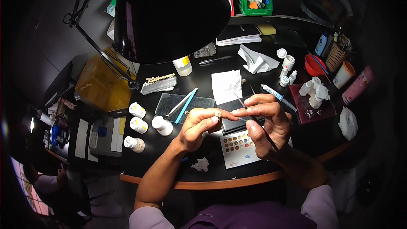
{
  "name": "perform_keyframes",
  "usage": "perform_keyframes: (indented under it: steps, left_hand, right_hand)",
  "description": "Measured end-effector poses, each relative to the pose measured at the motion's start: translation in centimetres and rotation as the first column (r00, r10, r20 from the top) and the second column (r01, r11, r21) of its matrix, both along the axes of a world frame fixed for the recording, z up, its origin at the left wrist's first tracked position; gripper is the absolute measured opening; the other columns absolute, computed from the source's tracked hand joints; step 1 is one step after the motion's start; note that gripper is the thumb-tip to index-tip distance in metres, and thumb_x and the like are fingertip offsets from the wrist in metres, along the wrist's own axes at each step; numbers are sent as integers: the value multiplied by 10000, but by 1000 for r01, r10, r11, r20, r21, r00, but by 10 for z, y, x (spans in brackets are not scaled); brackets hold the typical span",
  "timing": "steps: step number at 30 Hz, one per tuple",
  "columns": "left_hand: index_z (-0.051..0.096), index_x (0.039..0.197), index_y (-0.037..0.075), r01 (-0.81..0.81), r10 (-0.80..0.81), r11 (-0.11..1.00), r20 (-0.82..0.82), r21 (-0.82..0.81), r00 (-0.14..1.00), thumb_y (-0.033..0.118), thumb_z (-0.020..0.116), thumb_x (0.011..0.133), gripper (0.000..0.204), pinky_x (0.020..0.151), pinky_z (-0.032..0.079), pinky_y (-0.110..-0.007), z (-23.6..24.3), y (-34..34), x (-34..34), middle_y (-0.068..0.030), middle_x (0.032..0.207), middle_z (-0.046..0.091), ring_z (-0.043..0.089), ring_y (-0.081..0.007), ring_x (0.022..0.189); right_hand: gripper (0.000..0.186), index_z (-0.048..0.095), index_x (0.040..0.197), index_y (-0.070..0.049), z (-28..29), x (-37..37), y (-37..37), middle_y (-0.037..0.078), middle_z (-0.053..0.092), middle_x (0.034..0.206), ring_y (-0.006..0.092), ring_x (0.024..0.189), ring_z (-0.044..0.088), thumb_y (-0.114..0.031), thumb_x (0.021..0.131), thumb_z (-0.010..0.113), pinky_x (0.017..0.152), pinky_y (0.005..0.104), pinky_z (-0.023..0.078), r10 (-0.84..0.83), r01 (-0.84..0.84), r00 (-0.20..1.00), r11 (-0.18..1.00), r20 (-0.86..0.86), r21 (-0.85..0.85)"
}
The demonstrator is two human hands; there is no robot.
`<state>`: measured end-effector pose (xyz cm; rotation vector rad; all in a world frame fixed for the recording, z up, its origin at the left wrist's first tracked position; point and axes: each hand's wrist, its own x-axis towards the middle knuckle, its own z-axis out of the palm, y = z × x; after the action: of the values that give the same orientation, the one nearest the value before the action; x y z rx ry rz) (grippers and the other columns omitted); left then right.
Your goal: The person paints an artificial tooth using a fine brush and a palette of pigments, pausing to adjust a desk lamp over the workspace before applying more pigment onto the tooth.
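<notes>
The left hand (198, 126) pinches a small pale tooth crown (218, 113) at its fingertips, its grip narrow around the piece. Touching from the right, the right hand (265, 121) is closed on a thin brush (248, 108) held like a pen, its tip at the crown. Beneath lie a black pad (237, 125) and a colour palette card (239, 148) on the dark bench (169, 161). A glass slab (169, 104) lies to the left.
</notes>
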<state>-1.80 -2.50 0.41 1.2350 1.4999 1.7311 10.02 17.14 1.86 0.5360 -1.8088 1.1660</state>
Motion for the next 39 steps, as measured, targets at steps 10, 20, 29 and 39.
perform_keyframes:
  steps: [10, 20, 29, 39]
  left_hand:
    - [735, 1240, -49, -99, 76, 985, -156, -144, 985, 249, 492, 1043, 432, 581, 281, -251, 17, -5, 1, 71, 659, 422, 337, -49, 614]
    - [783, 1026, -27, -580, 581, 808, -299, 101, 757, 162, 530, 1042, 316, 523, 272, -262, -14, 2, -38, 66, 593, 442, 366, -32, 565]
    - [780, 986, -17, -622, 627, 767, -384, 157, 677, 167, 560, 998, 288, 537, 411, -301, -12, -5, -37, -17, 587, 577, 522, -84, 546]
    - [771, 1032, -24, -586, 537, 808, -486, 62, 690, 164, 551, 1022, 290, 552, 302, -267, -11, -3, -26, 15, 631, 490, 402, -46, 606]
  right_hand:
    - [70, 595, 996, -6, 18, 13, 4, 120, 704, 904, 162, 837, 701, 24, 933, 598, 834, 317, 574, 260, -173, 964, 777, 59, -605]
    - [125, 741, 1041, 43, -34, 52, 11, 119, 734, 946, 115, 828, 705, 52, 921, 708, 787, 234, 546, 67, 67, 823, 975, 565, -212]
    - [64, 749, 984, 13, -18, 6, 21, 87, 721, 911, 128, 824, 692, -33, 941, 760, 695, 256, 545, 93, -130, 713, 992, 694, 1]
    - [95, 654, 984, 21, -44, 8, 14, 130, 649, 1043, 116, 916, 640, -28, 953, 729, 851, 281, 506, 255, -103, 653, 963, 713, -249]
